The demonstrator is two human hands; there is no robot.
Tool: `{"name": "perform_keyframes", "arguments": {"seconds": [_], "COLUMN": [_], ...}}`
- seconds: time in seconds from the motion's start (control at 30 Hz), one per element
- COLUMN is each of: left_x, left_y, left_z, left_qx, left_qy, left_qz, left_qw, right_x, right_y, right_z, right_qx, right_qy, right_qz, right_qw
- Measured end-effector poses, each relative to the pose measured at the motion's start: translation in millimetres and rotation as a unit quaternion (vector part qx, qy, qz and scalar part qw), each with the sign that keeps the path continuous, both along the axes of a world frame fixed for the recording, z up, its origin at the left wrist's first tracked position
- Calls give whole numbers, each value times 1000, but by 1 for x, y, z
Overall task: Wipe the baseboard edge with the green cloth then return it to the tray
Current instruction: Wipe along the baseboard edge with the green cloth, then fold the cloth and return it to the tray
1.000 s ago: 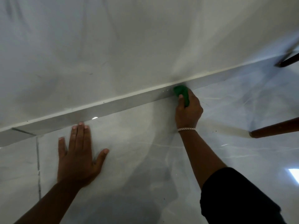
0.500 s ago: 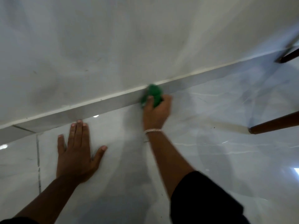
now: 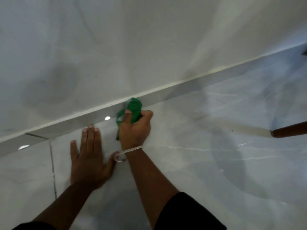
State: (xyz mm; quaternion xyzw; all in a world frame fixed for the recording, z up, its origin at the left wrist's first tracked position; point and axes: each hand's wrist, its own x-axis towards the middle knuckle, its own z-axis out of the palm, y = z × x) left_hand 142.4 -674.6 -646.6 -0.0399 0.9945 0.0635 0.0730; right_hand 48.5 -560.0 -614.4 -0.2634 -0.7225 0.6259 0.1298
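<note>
A grey baseboard [image 3: 191, 87] runs diagonally along the foot of the white wall, rising to the right. My right hand [image 3: 135, 128] is closed around a bunched green cloth [image 3: 133, 110], which is pressed against the baseboard near the middle of the view. Part of the cloth hangs down at the left of my palm. My left hand [image 3: 88, 156] lies flat on the pale marble floor, fingers spread, just left of my right wrist. No tray is in view.
A brown wooden furniture leg [image 3: 289, 131] rests on the floor at the right edge. Another dark leg [image 3: 304, 51] shows at the upper right. A dark grout line [image 3: 52, 165] crosses the floor left of my left hand.
My right hand has slid the green cloth leftward along the baseboard, from right of centre to close beside my left hand. My left hand has stayed flat on the floor.
</note>
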Motion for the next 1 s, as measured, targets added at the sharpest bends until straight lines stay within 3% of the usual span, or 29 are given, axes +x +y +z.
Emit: {"name": "perform_keyframes", "arguments": {"seconds": [0.13,0.23,0.33,0.4,0.53,0.63,0.7,0.73,0.77,0.83,0.9,1.0], "left_x": [-2,-2,-1,0,1,31,53,60,63,67,68,69], "left_y": [3,1,2,1,-17,-48,-57,-56,-52,-39,-15,21], "left_z": [1,0,-1,-2,14,37,54,67,83,121,174,244], "left_qx": [2,1,-2,-2,11,62,149,237,351,530,632,706], "left_qy": [11,23,26,20,-14,-170,-211,-205,-179,-89,-52,-37], "left_qz": [4,2,1,2,-96,-5,79,138,213,334,363,363], "left_qw": [1000,1000,1000,1000,995,984,963,939,894,774,682,606], "right_x": [-63,-88,-74,-47,29,29,27,33,41,66,90,121], "right_y": [98,132,90,33,-61,-60,-38,-30,-23,-9,8,25], "right_z": [7,11,-4,-5,8,12,28,41,54,89,134,206], "right_qx": [27,27,46,24,-41,-82,-116,-115,-102,-67,-31,3], "right_qy": [-40,-25,-16,-30,-59,-94,-93,-85,-80,-66,-50,-29], "right_qz": [-169,-193,-195,-161,90,144,153,169,193,240,276,327], "right_qw": [984,981,980,986,993,982,977,975,973,966,959,945]}}
